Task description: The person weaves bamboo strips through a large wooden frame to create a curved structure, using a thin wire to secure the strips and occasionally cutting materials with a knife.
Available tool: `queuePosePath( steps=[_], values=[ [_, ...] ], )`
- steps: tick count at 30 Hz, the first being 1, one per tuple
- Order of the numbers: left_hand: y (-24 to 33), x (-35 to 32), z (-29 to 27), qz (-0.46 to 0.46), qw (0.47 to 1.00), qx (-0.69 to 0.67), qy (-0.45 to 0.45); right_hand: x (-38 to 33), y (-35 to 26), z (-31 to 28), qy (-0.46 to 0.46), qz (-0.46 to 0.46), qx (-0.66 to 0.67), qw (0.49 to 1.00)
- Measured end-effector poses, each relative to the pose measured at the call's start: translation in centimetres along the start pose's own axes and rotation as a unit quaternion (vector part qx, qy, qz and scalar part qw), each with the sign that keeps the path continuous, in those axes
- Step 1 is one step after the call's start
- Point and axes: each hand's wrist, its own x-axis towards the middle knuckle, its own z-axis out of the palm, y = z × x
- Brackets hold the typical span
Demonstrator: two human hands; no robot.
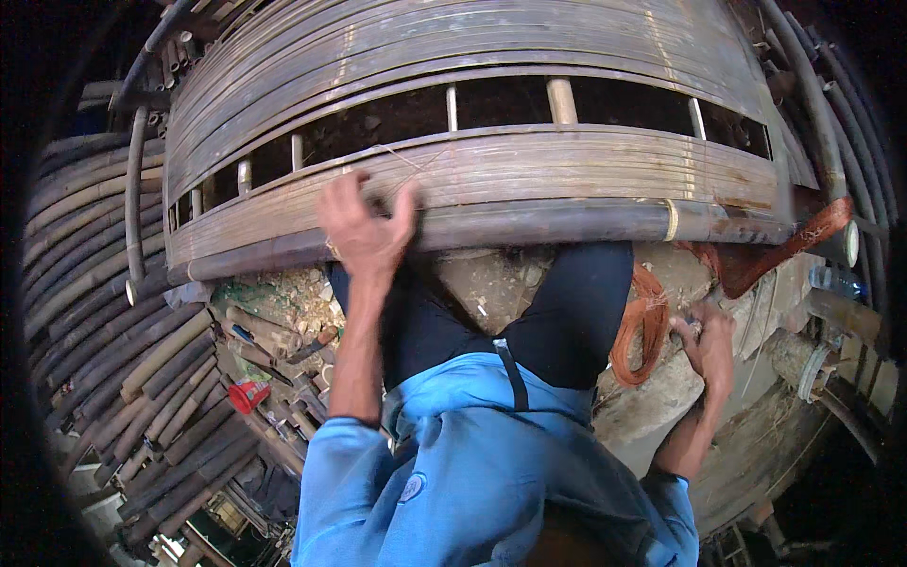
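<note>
In front of me lies a bench-like bamboo frame with long flat slats [529, 170] and a thick dark bamboo pole [567, 223] along its near edge. My left hand [364, 227] is over the near slats and pole, fingers curved and apart from the thumb, slightly blurred. A thin strand [406, 159] crosses the slats just beyond its fingertips. Low on the right, my right hand [707, 345] is closed, its fingertips around something small and greyish that I cannot make out. Between it and my leg hangs a looped bundle of orange-brown cord [642, 326].
Stacked bamboo poles [94, 227] fill the left side. A red cup-like container [248, 395] lies among cut pieces. A reddish-brown strap [794, 250] runs by the pole's right end, near a clear plastic bottle [836, 282]. Crosspieces [561, 100] span the frame's dark gap.
</note>
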Motion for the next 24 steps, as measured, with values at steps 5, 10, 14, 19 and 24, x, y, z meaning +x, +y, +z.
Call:
queuePosePath(
  steps=[5, 10, 14, 19, 24],
  values=[
    [-7.0, -3.4, -4.2, -0.048, 0.996, -0.001, -0.076, 5.9, -7.5, 0.1, 0.095, -0.082, 0.191, 0.974],
    [-6.6, -3.5, -2.1, 0.002, 0.998, 0.0, -0.059, 14.9, -18.9, 1.7, 0.161, -0.174, 0.251, 0.939],
    [-5.6, -3.8, -1.6, 0.011, 0.996, -0.057, -0.065, 19.5, -27.6, 4.8, 0.151, -0.257, 0.211, 0.931],
    [-5.3, -5.4, -5.7, -0.088, 0.972, -0.185, -0.116, 21.3, -35.9, 8.0, 0.09, -0.25, 0.027, 0.964],
    [-6.8, -7.0, -10.7, -0.254, 0.853, -0.309, -0.336, 15.2, -42.0, 8.2, -0.162, -0.559, 0.322, 0.747]
  ],
)
